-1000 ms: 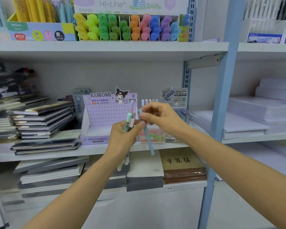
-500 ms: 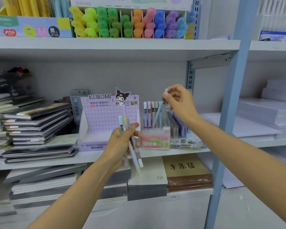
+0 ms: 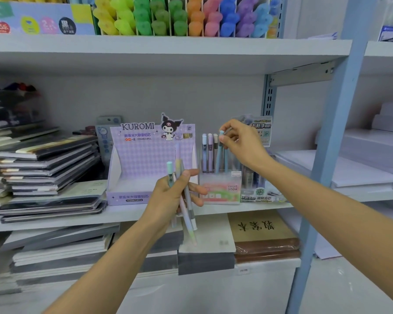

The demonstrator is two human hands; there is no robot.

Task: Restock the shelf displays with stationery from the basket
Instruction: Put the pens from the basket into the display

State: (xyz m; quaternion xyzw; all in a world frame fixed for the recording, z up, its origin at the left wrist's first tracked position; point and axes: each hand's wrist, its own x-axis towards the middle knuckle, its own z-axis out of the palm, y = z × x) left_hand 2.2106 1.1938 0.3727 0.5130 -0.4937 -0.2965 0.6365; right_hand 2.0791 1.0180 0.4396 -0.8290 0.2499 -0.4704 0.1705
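Pen (image 3: pixel 218 155): right hand (image 3: pixel 243 145) pinches cap, lower end at holder (image 3: pixel 220 191). Lower straight into free slot, then release. Left hand (image 3: pixel 166 199) grips spare pens (image 3: pixel 192 219).

A slanting stack of dark-covered notebooks (image 3: pixel 48 159) lies at the left, with more flat notebooks (image 3: pixel 61 248) piled on the level below. Lower, toward the middle, a brown-wrapped packet (image 3: pixel 266 243) with handwritten characters on its tan cover sits beside a grey block of paper (image 3: pixel 205 260). Right of the pale blue upright post (image 3: pixel 336 137), white paper reams (image 3: pixel 372 152) lie stacked flat.
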